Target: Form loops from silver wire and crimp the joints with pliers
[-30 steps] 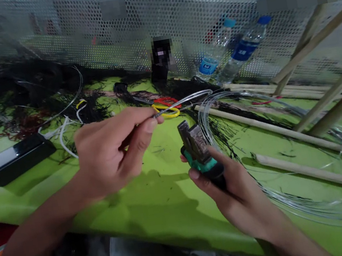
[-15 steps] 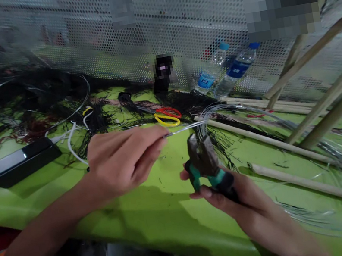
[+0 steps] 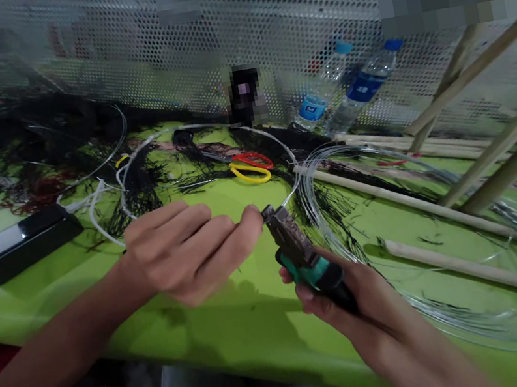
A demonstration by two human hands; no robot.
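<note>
**Head view: wire pinched against the pliers' nose**

My left hand [image 3: 183,249] pinches the thin wire [image 3: 207,126] between thumb and fingertips, close to the cut point so the strand cannot whip. My right hand [image 3: 355,299], at four o'clock from it, is wrapped tight round the teal-handled pliers [image 3: 297,246], whose nose is pressed together at the wire just beside my left fingertips. From there the wire arcs away toward twelve o'clock, over the scissors [image 3: 250,167]. The wire coil [image 3: 436,309] lies at three o'clock on the green table [image 3: 240,319]; a phone [image 3: 14,244] rests at nine o'clock.
</note>
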